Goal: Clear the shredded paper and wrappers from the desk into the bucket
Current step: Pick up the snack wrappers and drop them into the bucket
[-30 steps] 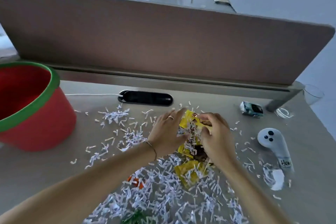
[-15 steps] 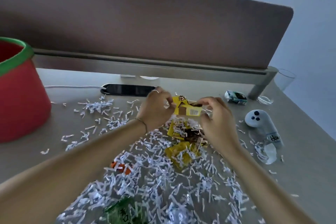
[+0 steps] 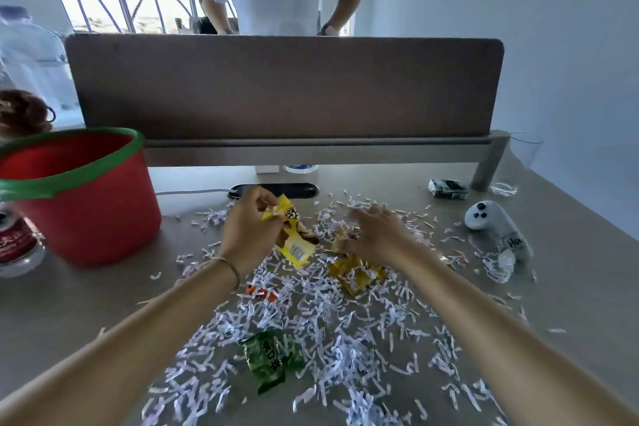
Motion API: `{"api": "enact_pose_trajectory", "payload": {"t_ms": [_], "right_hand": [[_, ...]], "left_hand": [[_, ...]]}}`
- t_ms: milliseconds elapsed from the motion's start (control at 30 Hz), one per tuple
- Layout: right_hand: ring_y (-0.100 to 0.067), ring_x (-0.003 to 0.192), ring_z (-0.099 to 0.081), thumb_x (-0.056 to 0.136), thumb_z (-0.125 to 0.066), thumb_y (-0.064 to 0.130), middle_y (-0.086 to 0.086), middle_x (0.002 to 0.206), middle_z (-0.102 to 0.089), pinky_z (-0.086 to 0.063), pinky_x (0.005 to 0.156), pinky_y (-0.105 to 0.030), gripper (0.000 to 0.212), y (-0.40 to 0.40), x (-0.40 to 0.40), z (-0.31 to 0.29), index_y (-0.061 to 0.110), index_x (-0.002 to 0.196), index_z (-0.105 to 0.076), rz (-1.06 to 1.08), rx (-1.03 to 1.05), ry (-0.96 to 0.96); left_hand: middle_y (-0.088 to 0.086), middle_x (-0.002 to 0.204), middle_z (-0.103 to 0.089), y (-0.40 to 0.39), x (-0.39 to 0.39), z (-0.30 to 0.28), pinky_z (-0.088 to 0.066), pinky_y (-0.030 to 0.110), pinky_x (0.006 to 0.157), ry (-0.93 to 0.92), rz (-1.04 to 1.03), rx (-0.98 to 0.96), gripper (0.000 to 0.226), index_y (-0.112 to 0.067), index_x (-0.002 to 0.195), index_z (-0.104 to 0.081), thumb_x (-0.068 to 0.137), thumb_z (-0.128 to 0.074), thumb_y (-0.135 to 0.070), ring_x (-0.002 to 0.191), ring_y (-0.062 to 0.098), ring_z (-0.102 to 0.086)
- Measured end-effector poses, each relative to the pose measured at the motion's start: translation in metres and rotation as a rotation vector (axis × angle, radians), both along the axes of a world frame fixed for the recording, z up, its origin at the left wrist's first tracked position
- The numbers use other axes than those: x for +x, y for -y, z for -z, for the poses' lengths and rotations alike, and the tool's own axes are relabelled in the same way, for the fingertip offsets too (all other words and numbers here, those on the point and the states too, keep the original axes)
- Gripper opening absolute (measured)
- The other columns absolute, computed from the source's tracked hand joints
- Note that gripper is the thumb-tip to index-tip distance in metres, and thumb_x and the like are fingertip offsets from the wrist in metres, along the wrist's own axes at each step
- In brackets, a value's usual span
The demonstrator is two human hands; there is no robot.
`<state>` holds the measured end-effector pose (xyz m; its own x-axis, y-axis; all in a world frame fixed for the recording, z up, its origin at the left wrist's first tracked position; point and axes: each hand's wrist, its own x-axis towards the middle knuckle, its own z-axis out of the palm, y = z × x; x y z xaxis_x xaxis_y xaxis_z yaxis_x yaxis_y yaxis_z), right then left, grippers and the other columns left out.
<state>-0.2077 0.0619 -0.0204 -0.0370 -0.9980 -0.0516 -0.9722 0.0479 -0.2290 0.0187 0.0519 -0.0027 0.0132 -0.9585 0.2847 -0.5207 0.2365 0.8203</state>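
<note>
Single view: head-worn wide-angle camera, above near edge of desk (image 3: 570,252), facing forward and down. Both forearms enter from bottom corners; left hand (image 3: 249,235) and right hand (image 3: 377,235) sit mid-frame, close to lens. Red bucket (image 3: 86,214) at left edge, partly cropped. Brown divider panel (image 3: 283,86) spans upper middle; window and standing person visible beyond. Wide-angle distortion bends frame edges. No second view, no overlap.

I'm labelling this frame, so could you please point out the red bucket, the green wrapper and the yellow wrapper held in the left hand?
red bucket (image 3: 93,218), head view, front wall.
green wrapper (image 3: 269,358), head view, printed middle.
yellow wrapper (image 3: 294,245), head view, lower half.
</note>
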Motion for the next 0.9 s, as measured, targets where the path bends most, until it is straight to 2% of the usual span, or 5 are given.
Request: {"api": "enact_pose_trajectory", "payload": {"t_ms": [133, 267, 367, 500, 900], "right_hand": [[-0.029, 0.135, -0.047, 0.091, -0.056, 0.065, -0.008, 0.143, -0.053, -0.043, 0.110, -0.048, 0.061, -0.001, 0.011, 0.011, 0.024, 0.137, -0.053, 0.008, -0.120, -0.062], [-0.025, 0.117, -0.062, 0.095, -0.061, 0.052, -0.004, 0.121, -0.066, -0.055, 0.098, -0.041, 0.044, 0.010, 0.015, 0.004, 0.019, 0.124, -0.060, 0.059, -0.044, 0.020], [-0.026, 0.108, -0.065, 0.101, -0.057, 0.041, -0.008, 0.121, -0.069, -0.055, 0.091, -0.037, 0.037, 0.024, 0.010, 0.001, 0.011, 0.119, -0.067, 0.095, -0.004, 0.117], [-0.023, 0.074, -0.063, 0.106, -0.049, 0.031, -0.004, 0.072, -0.064, -0.037, 0.056, -0.026, 0.041, 0.041, 0.003, -0.011, 0.007, 0.077, -0.064, 0.129, -0.039, 0.296], [-0.014, 0.049, -0.031, 0.108, -0.047, 0.028, 0.001, 0.054, -0.032, -0.020, 0.053, -0.032, 0.046, 0.076, 0.052, -0.093, 0.016, 0.064, -0.039, -0.116, -0.195, 0.393]], "left_hand": [[-0.008, 0.112, -0.059, 0.006, 0.004, 0.019, -0.046, 0.015, 0.042, -0.044, 0.023, -0.014, 0.032, -0.025, 0.122, -0.055, 0.096, -0.059, -0.006, 0.066, 0.015, -0.063], [-0.008, 0.113, -0.058, 0.022, 0.004, 0.033, -0.039, 0.019, 0.039, -0.075, 0.027, 0.037, 0.041, -0.027, 0.138, -0.052, 0.101, -0.052, -0.008, 0.041, 0.001, -0.046], [-0.006, 0.093, -0.068, 0.034, 0.008, 0.030, -0.047, 0.026, 0.044, -0.047, 0.036, 0.085, 0.023, -0.024, 0.121, -0.061, 0.103, -0.051, -0.015, 0.050, 0.008, -0.054], [-0.005, 0.082, -0.067, 0.044, 0.017, 0.013, -0.047, 0.018, 0.046, -0.005, 0.054, 0.066, 0.013, -0.021, 0.109, -0.066, 0.102, -0.056, -0.020, 0.059, 0.008, -0.060], [-0.001, 0.069, -0.067, 0.059, 0.041, -0.059, -0.040, 0.015, 0.044, 0.058, -0.019, -0.006, 0.015, -0.014, 0.084, -0.069, 0.095, -0.061, -0.022, 0.062, 0.020, -0.063]]}}
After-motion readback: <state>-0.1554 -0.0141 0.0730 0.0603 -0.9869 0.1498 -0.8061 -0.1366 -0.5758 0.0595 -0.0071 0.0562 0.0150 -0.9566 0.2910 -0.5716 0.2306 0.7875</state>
